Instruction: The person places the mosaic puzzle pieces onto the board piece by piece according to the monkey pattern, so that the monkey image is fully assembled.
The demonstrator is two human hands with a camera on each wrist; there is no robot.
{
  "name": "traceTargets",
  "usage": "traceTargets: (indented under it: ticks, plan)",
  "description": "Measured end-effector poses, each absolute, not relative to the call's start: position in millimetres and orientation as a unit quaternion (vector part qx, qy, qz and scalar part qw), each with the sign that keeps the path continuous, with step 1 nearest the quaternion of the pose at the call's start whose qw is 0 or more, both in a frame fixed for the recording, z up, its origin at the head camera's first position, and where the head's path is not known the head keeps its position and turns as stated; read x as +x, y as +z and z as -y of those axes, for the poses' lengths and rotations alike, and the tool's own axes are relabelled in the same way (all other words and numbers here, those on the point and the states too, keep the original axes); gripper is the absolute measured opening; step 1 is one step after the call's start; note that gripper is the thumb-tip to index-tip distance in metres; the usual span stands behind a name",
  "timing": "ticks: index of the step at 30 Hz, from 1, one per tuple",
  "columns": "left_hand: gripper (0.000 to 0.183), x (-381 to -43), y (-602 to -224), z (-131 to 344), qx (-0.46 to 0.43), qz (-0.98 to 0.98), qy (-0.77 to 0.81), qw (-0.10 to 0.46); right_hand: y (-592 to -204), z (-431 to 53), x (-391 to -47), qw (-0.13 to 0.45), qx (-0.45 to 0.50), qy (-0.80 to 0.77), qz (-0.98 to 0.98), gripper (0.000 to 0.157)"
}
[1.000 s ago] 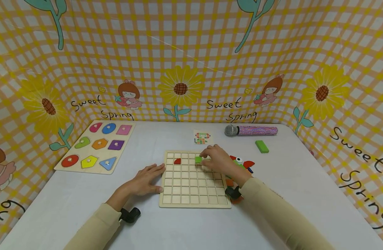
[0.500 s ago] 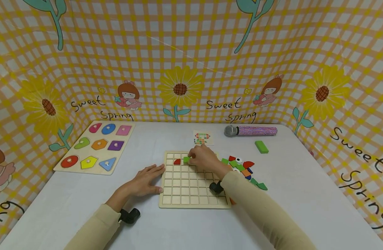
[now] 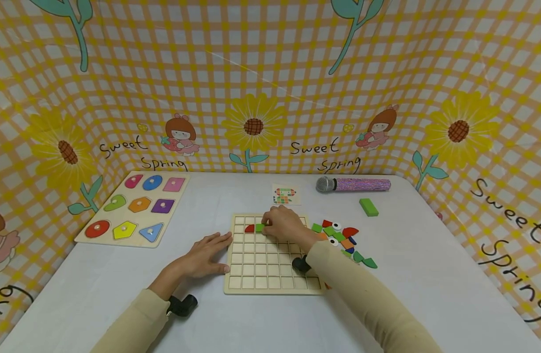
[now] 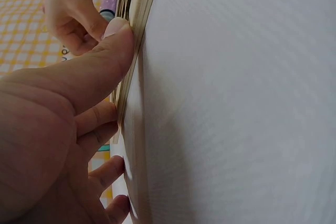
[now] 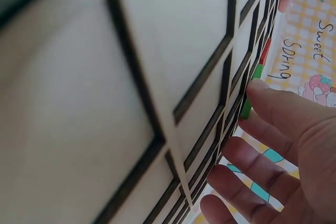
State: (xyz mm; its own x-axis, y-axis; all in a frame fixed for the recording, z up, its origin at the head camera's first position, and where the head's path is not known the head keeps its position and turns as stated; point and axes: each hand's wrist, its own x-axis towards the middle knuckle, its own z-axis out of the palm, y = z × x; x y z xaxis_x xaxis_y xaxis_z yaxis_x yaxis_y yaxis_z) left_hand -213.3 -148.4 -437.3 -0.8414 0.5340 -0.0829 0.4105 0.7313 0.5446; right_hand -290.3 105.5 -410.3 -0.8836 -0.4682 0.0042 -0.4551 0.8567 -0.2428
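A wooden grid board (image 3: 261,269) lies on the white table. My right hand (image 3: 285,224) is over its upper rows, pinching a green square tile (image 3: 259,228) between thumb and forefinger. That tile sits right beside a red quarter-circle tile (image 3: 250,228) in the second row. In the right wrist view, the thumb overlaps the green tile's edge and the other fingers spread lower along the grid. My left hand (image 3: 207,255) rests at the board's left edge, fingers extended; in the left wrist view its thumb (image 4: 118,35) touches the board's side.
Several loose coloured tiles (image 3: 349,242) lie right of the board, partly behind the right sleeve. A pattern card (image 3: 285,194) lies behind it. Farther right are a glittery microphone (image 3: 363,185) and a green block (image 3: 369,207). A shape puzzle (image 3: 138,215) stands at left.
My right hand has moved left across the board with the green tile, bringing it against the red quarter-circle. The left hand has stayed at the board's edge.
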Motion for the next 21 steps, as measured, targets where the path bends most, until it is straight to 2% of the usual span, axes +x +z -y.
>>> traceTargets:
  ticks: [12, 21]
  plan:
    - [0.077, -213, -438, 148, 0.252, -0.922, 0.27, 0.117, -408, -110, -286, 0.032, -0.239, -0.134, -0.961, 0.029]
    - [0.077, -213, -439, 148, 0.248, -0.924, 0.267, 0.118, -396, -142, -276, 0.026, -0.233, -0.163, -0.958, 0.034]
